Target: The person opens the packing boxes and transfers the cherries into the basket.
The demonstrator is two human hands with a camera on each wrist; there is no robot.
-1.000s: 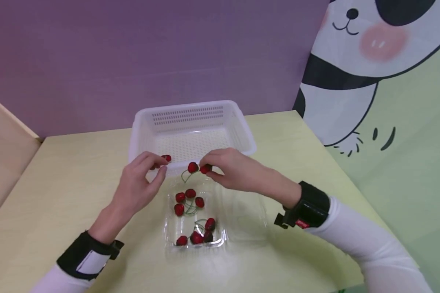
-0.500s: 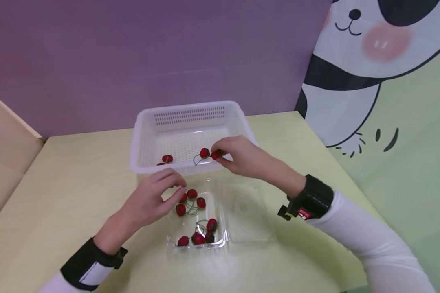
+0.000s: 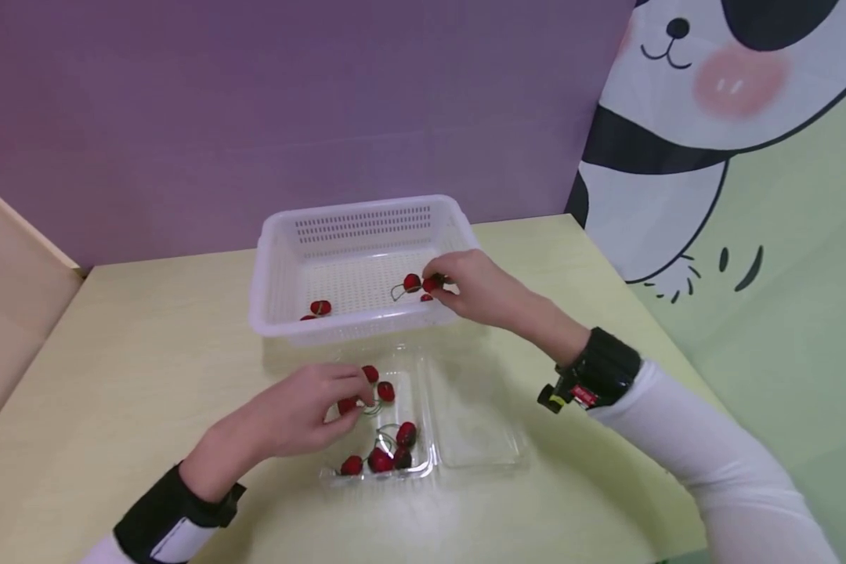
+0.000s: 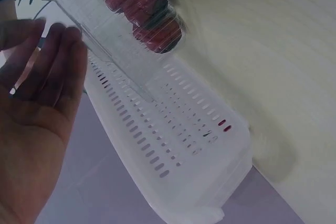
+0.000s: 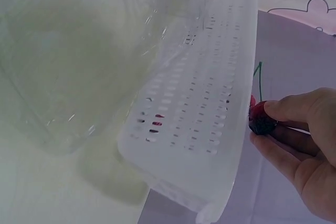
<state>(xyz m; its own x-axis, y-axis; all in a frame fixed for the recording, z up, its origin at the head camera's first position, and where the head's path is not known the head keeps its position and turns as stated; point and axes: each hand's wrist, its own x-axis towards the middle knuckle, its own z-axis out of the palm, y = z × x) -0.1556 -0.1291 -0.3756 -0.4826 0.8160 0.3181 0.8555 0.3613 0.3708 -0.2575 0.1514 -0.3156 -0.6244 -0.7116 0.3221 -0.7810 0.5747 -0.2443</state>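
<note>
My right hand point(image 3: 482, 290) pinches a dark red cherry point(image 5: 262, 118) above the right part of a white plastic basket point(image 3: 366, 319). A second cherry point(image 3: 412, 283) hangs beside it, with green stems showing. My left hand point(image 3: 306, 411) is over a clear plastic clamshell box point(image 3: 428, 439), its fingers relaxed and slightly bent. Its fingertips are right at a group of cherries point(image 3: 385, 392), partly hiding them; the left wrist view shows nothing between them. Several more cherries point(image 3: 381, 460) lie at the near end of the box.
Cherries point(image 3: 320, 307) lie in the basket's front left corner, and another cherry point(image 3: 426, 298) shows near its right end. The box's clear lid point(image 3: 475, 423) lies folded out to the right. Behind the pale tabletop point(image 3: 162, 329) stands a purple wall point(image 3: 289, 117).
My right hand has carried its cherries right and away from me, over the basket. My left hand has come back from the basket's edge to the cherries in the clear box.
</note>
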